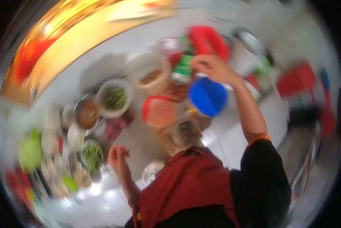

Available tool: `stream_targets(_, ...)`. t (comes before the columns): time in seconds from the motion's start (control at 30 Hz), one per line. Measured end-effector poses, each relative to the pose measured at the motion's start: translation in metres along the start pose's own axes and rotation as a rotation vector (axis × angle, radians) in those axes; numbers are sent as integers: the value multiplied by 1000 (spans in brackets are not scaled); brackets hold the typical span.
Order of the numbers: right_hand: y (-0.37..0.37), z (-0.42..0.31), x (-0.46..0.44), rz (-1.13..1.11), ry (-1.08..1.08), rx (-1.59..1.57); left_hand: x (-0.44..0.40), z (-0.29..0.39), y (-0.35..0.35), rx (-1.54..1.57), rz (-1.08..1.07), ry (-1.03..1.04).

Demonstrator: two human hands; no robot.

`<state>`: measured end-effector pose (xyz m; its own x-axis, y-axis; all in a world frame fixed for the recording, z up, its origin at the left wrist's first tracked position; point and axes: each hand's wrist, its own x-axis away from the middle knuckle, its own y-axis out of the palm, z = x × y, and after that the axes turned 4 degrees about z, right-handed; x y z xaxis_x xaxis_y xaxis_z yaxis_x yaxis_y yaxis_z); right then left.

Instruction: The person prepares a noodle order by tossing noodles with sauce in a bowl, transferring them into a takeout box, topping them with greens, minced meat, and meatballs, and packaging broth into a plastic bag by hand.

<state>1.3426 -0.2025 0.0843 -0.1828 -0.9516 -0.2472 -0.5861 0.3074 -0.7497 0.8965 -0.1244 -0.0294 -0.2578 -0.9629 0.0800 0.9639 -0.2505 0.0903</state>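
Observation:
The picture is smeared by motion. My right hand (pixel 214 69) reaches forward, its fingers bent down beside a green and white container (pixel 183 68) and in front of a red bag-like thing (pixel 207 42). Whether it grips anything there is too blurred to see. Just below that hand is a round blue lid or bowl (pixel 208 97). Lower down, my left hand (pixel 118 155) is loosely curled, with nothing visible in it. Nearest to it are a bowl of cut green vegetables (pixel 92 155) and some dark pink, meat-like pieces (pixel 115 127).
A white bowl of green pieces (pixel 114 97), a pot of brown liquid (pixel 87 113) and a pale tub (pixel 149 72) stand on the left and middle. A red-rimmed container (pixel 159 111) sits centrally. Farther left is a round green vegetable (pixel 30 151); at right, a red basket (pixel 296 79).

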Motion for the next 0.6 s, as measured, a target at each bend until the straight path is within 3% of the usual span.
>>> stream_targets(0.07, -29, -25, 77, -151, 242, -297, 2, 4, 21, -15, -88, -16)
stream_targets(0.2, -57, -48, 231, 57, 493, -275, -3, 15, 57, -72, -409, 19)
stream_targets(0.3, -80, -23, 327, 315, 693, -196, -18, 40, 130, -216, -630, 95)
stream_targets(0.37, -88, -28, 384, 404, 802, -201, -12, 58, 182, -269, -802, 263)
stream_targets(0.43, -89, -32, 438, 489, 897, -206, 7, 72, 234, -305, -869, 243)
stream_targets(0.57, -89, -26, 532, 489, 1066, -214, 89, 93, 344, -364, -1281, 723)
stream_targets(0.6, -92, -23, 554, 457, 1128, -187, 113, 90, 369, -306, -1414, 726)
